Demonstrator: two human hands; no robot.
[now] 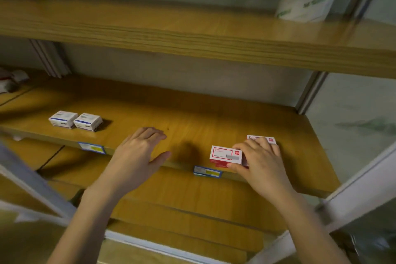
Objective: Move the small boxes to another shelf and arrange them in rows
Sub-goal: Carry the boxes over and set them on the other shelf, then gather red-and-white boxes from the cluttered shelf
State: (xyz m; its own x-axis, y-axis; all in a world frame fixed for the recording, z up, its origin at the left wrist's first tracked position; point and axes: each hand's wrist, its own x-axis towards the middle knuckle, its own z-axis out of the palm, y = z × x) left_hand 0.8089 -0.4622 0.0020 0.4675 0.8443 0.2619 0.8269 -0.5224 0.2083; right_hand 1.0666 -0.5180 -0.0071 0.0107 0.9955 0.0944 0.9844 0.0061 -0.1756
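Two red and white small boxes lie near the front right of the middle wooden shelf [192, 126]. My right hand [260, 159] grips the nearer red box [224, 155] by its right end, thumb at the front edge. The second red box [255, 137] sits just behind, mostly covered by my fingers. Two white and blue small boxes [63, 119] [87, 121] stand side by side, touching, at the shelf's front left. My left hand [139, 152] hovers flat over the shelf's front edge, fingers spread, holding nothing.
An upper shelf [192, 34] overhangs the middle one and carries a white and green packet [306, 4] at its right. Blue price labels [92, 147] [206, 171] hang on the front edge. A lower shelf [192, 195] lies below. Metal uprights stand at the right.
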